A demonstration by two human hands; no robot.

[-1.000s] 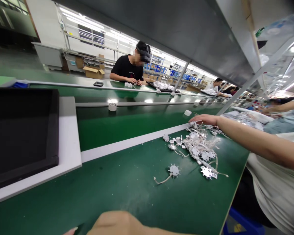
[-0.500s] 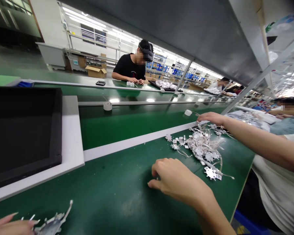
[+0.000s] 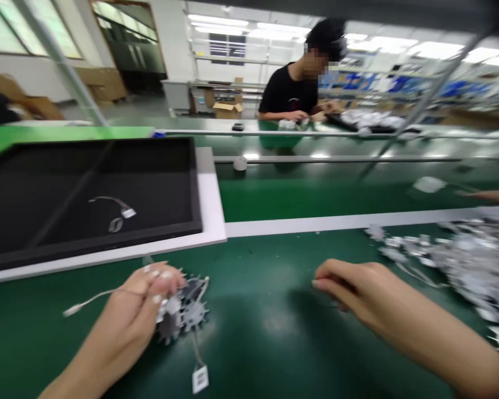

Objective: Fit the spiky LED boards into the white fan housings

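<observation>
My left hand [image 3: 135, 305] is closed around several gear-shaped silver plates [image 3: 193, 315] with thin cables. One cable ends in a pale connector [image 3: 72, 309] to the left of the wrist. A white label [image 3: 200, 379] with a printed code hangs below the plates. Over the green bench, my right hand [image 3: 353, 288] has its thumb and forefinger pressed together; whatever sits between them, if anything, is hidden. Right of that hand lies a large blurred pile of similar silver plates [image 3: 469, 255] with cables.
A black tray [image 3: 197, 213] on a white board holds a thin cable with a label [image 3: 128, 213] and a small ring-shaped piece. A white round part [image 3: 240, 164] stands on the green strip beyond. Another person's hand [image 3: 497, 197] reaches in at right. A co-worker [image 3: 289, 91] sits opposite.
The view has swung left, bringing more of the black tray into sight. My left hand, with its silver plates, has come up from the lower left corner into fuller view.
</observation>
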